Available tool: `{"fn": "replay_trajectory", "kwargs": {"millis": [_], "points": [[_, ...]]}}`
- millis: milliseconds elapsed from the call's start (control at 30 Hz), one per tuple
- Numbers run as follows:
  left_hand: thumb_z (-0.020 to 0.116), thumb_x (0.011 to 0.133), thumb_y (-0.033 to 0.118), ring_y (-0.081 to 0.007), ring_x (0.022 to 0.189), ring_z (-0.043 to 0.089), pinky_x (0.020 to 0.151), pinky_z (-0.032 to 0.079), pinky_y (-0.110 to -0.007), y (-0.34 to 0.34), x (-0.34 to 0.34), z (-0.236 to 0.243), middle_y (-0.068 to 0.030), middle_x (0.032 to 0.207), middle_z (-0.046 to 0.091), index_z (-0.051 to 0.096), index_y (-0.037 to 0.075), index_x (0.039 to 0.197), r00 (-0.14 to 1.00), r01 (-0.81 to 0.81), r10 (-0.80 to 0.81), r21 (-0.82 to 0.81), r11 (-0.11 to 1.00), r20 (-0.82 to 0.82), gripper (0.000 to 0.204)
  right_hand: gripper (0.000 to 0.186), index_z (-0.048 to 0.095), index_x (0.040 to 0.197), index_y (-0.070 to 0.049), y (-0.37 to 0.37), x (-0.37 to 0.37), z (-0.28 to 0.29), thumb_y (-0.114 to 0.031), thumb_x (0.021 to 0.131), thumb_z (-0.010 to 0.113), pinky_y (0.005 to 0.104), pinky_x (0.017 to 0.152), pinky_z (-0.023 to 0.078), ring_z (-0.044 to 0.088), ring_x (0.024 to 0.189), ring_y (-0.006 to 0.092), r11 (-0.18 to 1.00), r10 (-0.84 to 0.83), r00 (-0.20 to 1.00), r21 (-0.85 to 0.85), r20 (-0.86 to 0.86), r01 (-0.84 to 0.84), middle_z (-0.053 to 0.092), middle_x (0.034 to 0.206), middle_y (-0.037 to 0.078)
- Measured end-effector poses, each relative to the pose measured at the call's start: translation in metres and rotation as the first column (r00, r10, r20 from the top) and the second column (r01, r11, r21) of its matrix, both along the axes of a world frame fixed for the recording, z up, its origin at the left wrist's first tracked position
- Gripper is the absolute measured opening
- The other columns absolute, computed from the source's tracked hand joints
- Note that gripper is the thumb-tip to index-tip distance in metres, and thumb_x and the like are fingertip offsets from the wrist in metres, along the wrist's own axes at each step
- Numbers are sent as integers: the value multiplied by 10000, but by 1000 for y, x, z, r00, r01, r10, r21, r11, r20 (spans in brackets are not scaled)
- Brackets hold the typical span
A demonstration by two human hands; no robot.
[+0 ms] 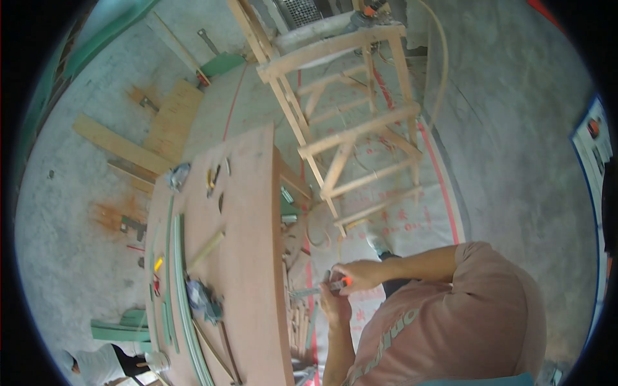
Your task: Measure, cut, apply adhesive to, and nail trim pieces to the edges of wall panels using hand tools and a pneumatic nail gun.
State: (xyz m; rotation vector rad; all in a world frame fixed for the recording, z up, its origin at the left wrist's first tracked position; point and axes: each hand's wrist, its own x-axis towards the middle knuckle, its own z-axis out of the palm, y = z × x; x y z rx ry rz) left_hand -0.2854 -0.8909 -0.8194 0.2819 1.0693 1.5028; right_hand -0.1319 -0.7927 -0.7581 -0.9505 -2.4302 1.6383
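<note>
In front of my chest, beside the table's right edge, my two hands meet around a small dark tool with an orange part (pixel 347 281). My right hand (pixel 362 274) is closed on it from the right, and my left hand (pixel 335 305) grips it from below. A pale grey strip (pixel 305 293) extends leftward from between the hands toward the table edge. Fingers cover most of the tool, so its kind is unclear. The wooden worktable (pixel 254 193) is nearest to my left hand.
Long pale green strips (pixel 183 289), a plastic bag (pixel 205 301) and small hand tools (pixel 212 180) lie on the table. Ahead stands a wooden frame (pixel 360 132) with a power tool (pixel 360 20) on top. Boards (pixel 122 143) lean on the left wall. Another person (pixel 96 365) is at lower left.
</note>
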Motion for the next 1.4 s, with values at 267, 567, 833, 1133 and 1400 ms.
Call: {"fn": "replay_trajectory", "kwargs": {"millis": [267, 567, 833, 1133, 1400], "points": [[507, 988, 537, -281, 942, 625, 812, 503, -472, 182, -20, -5, -102, 979, 652, 595, 144, 1093, 912, -63, 123, -162, 985, 391, 417, 204, 627, 895, -63, 220, 41, 81, -266, 904, 606, 502, 648, 535, 685, 738, 382, 814, 17, 999, 579, 43, -38, 676, 765, 143], [529, 1000, 466, -270, 843, 629, 717, 521, -452, 291, -22, -14, -129, 945, 659, 612, 125, 1119, 828, 280, -108, -240, 929, 550, 371, 204, 615, 795, -83, 394, 149, 220, -243, 814, 741, 426, 546, 488, 655, 615, 276, 397, -175, 935, 847, -307, 353, 609, 628, 107], [587, 983, 287, -233, 741, 646, 645, 555, -427, 395, -44, -20, -106, 877, 628, 560, 74, 1135, 869, 469, -338, -382, 796, 361, 263, 97, 660, 860, -74, 469, 132, 309, -155, 845, 711, 417, 643, 519, 658, 749, 330, 97, -509, 741, 827, -438, 555, 675, 812, 100], [642, 963, 237, -181, 744, 655, 624, 585, -379, 477, -82, 1, -47, 884, 625, 575, 85, 1126, 739, 672, -597, -273, 688, 314, 233, 291, 686, 1064, -85, 624, 105, 270, -117, 779, 734, 455, 844, 512, 649, 996, 364, 774, -490, 574, 631, 656, -59, 695, 1021, 147], [642, 965, 261, -175, 665, 653, 586, 591, -354, 469, -129, -26, -45, 914, 632, 577, 76, 1160, 760, 646, -566, -269, 714, 319, 276, 241, 658, 953, -54, 629, 116, 261, -163, 753, 736, 493, 750, 515, 661, 885, 402, 777, -368, 631, 599, 683, -195, 697, 921, 177]]}}
